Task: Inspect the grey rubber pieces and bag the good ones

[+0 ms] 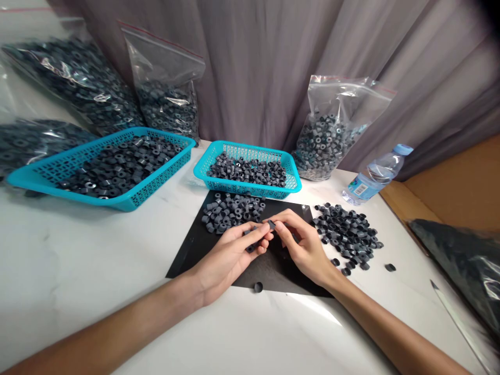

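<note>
My left hand [238,242] and my right hand [297,237] meet over a black mat [265,273]. Between their fingertips is a small dark grey ring-shaped piece [272,224], which both pinch. More grey pieces [250,248] sit in the curled fingers of my left hand. Behind that hand lies a pile of thick grey rings [230,208] on the mat. Beyond my right hand, a heap of dark caps or rings [347,234] spreads over the mat's right edge and the table. One loose cap [258,287] rests at the mat's front edge.
Two blue baskets [248,190] [128,200] hold grey rings. Clear bags of rings [167,104] [328,135] stand behind them, more at left. A water bottle [377,174] stands tilted-looking at right. A slim pointed tool [455,317] and a cardboard box [457,182] are at far right.
</note>
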A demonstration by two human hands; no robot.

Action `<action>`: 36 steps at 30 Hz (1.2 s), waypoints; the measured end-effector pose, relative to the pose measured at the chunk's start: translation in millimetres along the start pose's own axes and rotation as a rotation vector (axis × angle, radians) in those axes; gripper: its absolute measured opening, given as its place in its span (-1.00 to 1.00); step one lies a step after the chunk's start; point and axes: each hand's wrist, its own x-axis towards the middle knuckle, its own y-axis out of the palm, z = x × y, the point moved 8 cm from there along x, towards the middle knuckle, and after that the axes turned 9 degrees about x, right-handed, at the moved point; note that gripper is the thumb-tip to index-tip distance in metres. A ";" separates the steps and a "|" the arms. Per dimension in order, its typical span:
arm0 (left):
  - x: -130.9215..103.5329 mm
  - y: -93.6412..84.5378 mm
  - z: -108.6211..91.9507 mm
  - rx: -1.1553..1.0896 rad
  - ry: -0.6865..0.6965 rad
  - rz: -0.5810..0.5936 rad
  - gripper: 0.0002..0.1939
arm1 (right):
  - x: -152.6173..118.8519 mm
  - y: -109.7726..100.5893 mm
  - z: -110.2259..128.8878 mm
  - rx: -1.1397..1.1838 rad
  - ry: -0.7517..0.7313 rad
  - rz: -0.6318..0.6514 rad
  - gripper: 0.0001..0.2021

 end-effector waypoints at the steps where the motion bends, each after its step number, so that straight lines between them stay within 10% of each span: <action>1: -0.2 0.3 -0.5 -0.003 0.000 -0.004 -0.89 | 0.2 0.2 0.6 -0.004 -0.003 0.003 -0.75; 36: 4.5 -4.0 3.5 -0.073 -0.041 -0.035 -0.83 | -1.6 -7.0 13.5 -0.067 -0.105 -0.093 -0.84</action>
